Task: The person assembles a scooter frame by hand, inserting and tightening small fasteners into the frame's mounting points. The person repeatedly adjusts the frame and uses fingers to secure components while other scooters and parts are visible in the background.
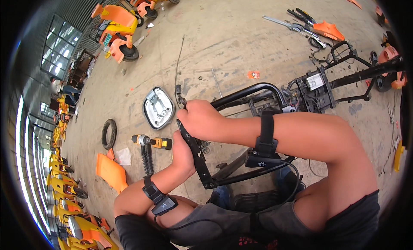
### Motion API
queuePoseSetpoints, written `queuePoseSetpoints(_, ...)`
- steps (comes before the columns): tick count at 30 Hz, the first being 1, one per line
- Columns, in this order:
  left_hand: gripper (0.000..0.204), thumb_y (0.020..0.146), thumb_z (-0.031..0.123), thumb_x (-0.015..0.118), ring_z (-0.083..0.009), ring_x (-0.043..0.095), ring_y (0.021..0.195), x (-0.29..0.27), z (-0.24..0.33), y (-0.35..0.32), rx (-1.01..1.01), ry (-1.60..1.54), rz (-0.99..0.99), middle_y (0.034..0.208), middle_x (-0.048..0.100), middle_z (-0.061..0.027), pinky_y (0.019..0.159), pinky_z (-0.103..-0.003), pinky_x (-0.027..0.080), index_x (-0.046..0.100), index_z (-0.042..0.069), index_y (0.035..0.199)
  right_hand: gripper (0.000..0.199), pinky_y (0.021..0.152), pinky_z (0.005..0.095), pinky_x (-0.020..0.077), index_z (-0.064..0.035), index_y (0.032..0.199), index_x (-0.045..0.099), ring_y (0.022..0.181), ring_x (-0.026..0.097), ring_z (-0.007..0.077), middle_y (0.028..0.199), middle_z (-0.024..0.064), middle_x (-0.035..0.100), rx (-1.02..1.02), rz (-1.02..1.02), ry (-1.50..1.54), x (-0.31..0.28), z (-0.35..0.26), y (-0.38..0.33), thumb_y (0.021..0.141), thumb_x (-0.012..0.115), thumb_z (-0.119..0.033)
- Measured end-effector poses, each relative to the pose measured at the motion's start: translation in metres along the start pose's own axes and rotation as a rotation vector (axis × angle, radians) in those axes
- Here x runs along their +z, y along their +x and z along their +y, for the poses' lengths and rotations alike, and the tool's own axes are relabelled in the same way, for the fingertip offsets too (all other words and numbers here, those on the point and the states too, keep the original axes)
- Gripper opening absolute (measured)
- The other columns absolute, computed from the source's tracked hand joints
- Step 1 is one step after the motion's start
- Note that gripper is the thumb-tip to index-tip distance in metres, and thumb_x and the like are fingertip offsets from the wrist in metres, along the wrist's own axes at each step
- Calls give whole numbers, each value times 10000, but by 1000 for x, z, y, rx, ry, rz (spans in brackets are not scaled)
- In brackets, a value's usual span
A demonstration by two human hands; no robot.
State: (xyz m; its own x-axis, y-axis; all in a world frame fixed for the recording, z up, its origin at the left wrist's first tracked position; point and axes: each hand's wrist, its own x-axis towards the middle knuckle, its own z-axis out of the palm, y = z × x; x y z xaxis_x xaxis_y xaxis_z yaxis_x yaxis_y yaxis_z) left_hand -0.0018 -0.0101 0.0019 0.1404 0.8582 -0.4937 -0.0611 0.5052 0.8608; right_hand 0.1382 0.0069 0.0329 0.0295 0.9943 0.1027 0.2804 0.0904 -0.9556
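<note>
A stripped black scooter frame (254, 90) stretches from in front of me toward the right. My right hand (198, 119) is closed in a fist at the near end of the frame, above a black metal bracket (195, 153). A small dark part pokes out by its knuckles, but what the fingers hold is hidden. Against the bracket's left side rests my left hand (183, 156), its fingers mostly out of sight behind the metal. Just left of it, a yellow and black cordless impact wrench (162, 143) lies on the floor, beside a black coil spring shock absorber (146, 158).
Left of the frame lie a silver and black box-like shell (158, 108), a loose tyre (109, 133) and an orange panel (111, 171). Fork parts (292, 27) are on the floor at the far right. Yellow and orange scooters (118, 28) stand along the left and back.
</note>
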Motion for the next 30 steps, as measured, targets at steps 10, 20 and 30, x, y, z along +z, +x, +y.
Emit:
queuePoseSetpoints(10, 496, 989, 477, 311, -166, 574, 793, -15, -3, 3, 91, 82, -128, 906, 612, -38, 747, -323, 483, 590, 79, 1089, 143, 630, 427, 481, -34, 857, 569, 736, 630, 334, 781, 168, 613, -618, -274, -94, -3, 15, -69, 818, 628, -158)
queuePoseSetpoints(20, 527, 988, 410, 253, -149, 525, 751, 4, 4, -3, 35, 37, -13, 862, 590, -32, 713, -300, 443, 648, 63, 1022, 134, 708, 401, 503, -89, 887, 580, 892, 621, 286, 871, 94, 603, -745, -435, -518, -45, 49, -110, 816, 624, -193)
queuePoseSetpoints(30, 507, 977, 345, 175, -191, 580, 661, 21, 15, -16, 41, 58, -80, 777, 622, -99, 601, -306, 479, 593, 61, 938, 357, 590, 434, 471, 44, 854, 609, 588, 596, 366, 644, 208, 605, -33, -192, 129, -43, 8, -51, 931, 545, -299)
